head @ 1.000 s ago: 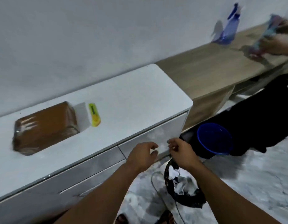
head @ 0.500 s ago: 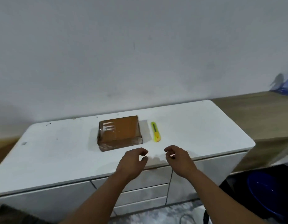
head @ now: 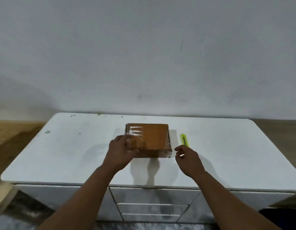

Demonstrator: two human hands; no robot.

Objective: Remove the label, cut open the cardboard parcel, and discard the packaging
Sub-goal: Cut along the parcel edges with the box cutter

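Two bare hands are reaching over a white cabinet top with rounded corners (head: 69,155), which is standing against a pale wall (head: 144,55). A flat brown cardboard parcel wrapped in glossy clear film (head: 152,138) is lying flat near the middle of that top, toward the wall side. The left hand (head: 121,151) is resting on the parcel's near left corner, its thumb lying on the top face and its fingers curling around the left edge, so it is gripping the parcel there. The right hand (head: 188,157) is hovering just beside the parcel's near right corner, touching nothing, with fingers loosely curled and the thumb apart from them, holding nothing. A slim yellow-green utility knife (head: 184,139) is lying on the top just right of the parcel, its near end close to the right hand's fingertips. White drawer fronts (head: 152,208) are showing below the top's front edge.
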